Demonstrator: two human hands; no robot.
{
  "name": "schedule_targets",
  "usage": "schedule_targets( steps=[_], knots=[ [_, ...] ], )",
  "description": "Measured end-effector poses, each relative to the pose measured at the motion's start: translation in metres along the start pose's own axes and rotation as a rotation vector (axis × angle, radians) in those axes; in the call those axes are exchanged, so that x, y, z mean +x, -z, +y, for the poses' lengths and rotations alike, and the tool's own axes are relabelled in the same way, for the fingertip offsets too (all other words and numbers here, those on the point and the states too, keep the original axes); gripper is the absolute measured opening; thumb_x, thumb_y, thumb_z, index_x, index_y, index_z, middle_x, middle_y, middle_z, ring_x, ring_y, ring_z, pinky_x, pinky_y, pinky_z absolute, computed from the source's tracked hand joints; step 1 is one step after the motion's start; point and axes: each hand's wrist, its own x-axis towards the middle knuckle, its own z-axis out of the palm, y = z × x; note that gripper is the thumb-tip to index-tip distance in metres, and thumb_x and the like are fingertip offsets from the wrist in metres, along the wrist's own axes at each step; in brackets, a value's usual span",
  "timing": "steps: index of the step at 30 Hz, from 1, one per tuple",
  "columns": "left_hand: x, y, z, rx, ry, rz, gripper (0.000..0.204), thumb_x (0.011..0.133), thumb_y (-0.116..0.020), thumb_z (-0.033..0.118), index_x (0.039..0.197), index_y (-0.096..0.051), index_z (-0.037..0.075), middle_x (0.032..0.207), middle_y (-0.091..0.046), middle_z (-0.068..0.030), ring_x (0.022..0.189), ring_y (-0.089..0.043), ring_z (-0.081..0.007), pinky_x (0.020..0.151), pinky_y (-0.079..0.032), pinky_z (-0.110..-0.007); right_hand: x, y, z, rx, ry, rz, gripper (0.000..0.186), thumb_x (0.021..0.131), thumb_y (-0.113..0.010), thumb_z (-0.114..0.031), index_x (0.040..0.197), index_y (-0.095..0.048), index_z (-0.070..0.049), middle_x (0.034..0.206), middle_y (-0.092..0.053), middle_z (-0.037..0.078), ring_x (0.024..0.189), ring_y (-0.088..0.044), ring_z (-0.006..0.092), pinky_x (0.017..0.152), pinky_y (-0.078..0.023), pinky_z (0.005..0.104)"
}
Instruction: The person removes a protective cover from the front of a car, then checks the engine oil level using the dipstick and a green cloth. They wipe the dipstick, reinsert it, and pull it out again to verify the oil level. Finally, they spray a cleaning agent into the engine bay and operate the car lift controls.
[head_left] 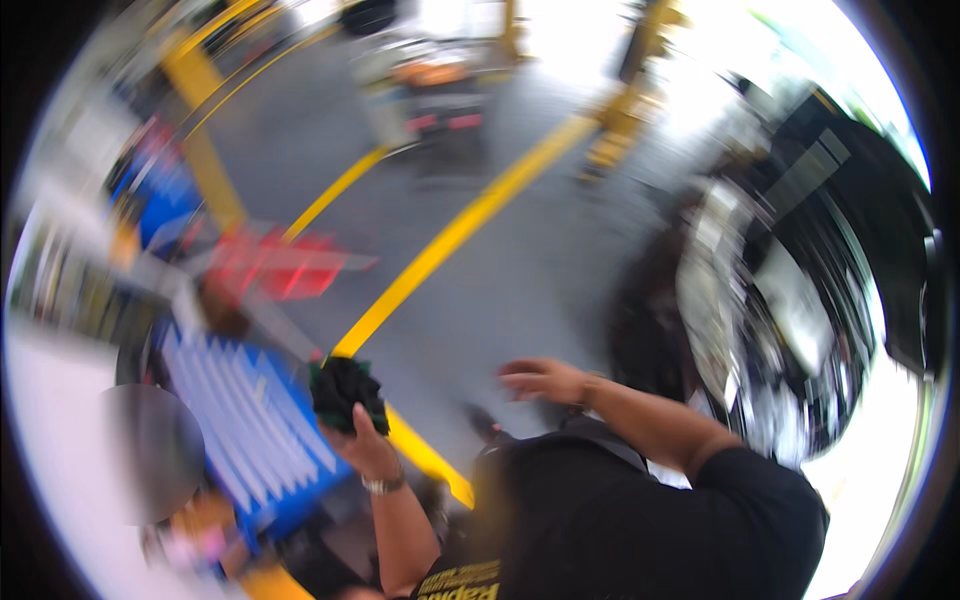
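In my left hand (365,448) is a black crumpled bundle (347,390) with dark green edges, like a cloth or a pair of gloves; which of these I cannot tell. The fingers are wrapped behind it, and the thumb lies along its near side. To the right, my right hand (545,381) hangs above the grey floor with nothing in it, its fingers stretched out and somewhat blurred. Close to the left hand stands a blue drawer cabinet (300,490) with pale drawer fronts.
On the right is a dark car (800,290) with its front opened up. Yellow lines (470,235) cross the grey floor. A blurred red object (285,262) lies beyond the cabinet. Farther off stand a cart (440,100) and a yellow post (620,125).
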Motion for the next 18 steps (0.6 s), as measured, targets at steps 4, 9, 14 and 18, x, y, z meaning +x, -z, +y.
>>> schedule_targets(
  steps=[4, 9, 14, 18],
  knots=[
    [-0.052, -0.118, -0.009, 0.440, -0.214, -0.729, 0.030, 0.087, -0.059, 0.006, 0.115, -0.060, -0.005, 0.115, -0.062, -0.0185, 0.106, -0.061, -0.0282, 0.089, -0.049, -0.037, -0.035, -0.020, -0.033, 0.421, 0.246, 0.152, 0.052, 0.102, -0.044, -0.042, 0.135, -0.048, -0.003, 0.120, -0.059, 0.009, 0.103, -0.059, 0.0177, 0.094, -0.049, 0.0332],
    [-0.119, -0.228, -0.007, 0.331, -0.518, -1.224, 0.021, 0.085, -0.063, 0.014, 0.098, -0.069, -0.001, 0.118, -0.060, -0.0220, 0.114, -0.055, -0.0440, 0.097, -0.044, -0.052, -0.115, 0.028, 0.019, 1.199, 0.599, 0.375, 0.039, 0.103, -0.037, -0.033, 0.119, -0.059, -0.005, 0.117, -0.062, 0.009, 0.101, -0.057, 0.0203, 0.091, -0.043, 0.0365],
    [-0.236, -0.335, -0.006, -0.016, -0.540, -1.782, 0.028, 0.091, -0.062, 0.026, 0.093, -0.070, -0.001, 0.119, -0.061, -0.0196, 0.116, -0.055, -0.0389, 0.098, -0.043, -0.048, -0.232, 0.099, 0.124, 1.392, 0.979, 0.544, 0.036, 0.101, -0.041, -0.032, 0.125, -0.056, -0.009, 0.119, -0.062, 0.008, 0.117, -0.055, 0.0226, 0.098, -0.045, 0.0403],
    [-0.320, -0.381, -0.038, -0.061, -0.442, -1.958, 0.035, 0.091, -0.060, 0.030, 0.108, -0.066, 0.001, 0.125, -0.060, -0.0181, 0.123, -0.054, -0.0341, 0.104, -0.041, -0.045, -0.262, 0.140, 0.182, 1.477, 1.255, 0.270, 0.039, 0.100, -0.045, -0.036, 0.128, -0.053, -0.010, 0.125, -0.058, 0.008, 0.109, -0.060, 0.0211, 0.095, -0.049, 0.0400]
  ],
)
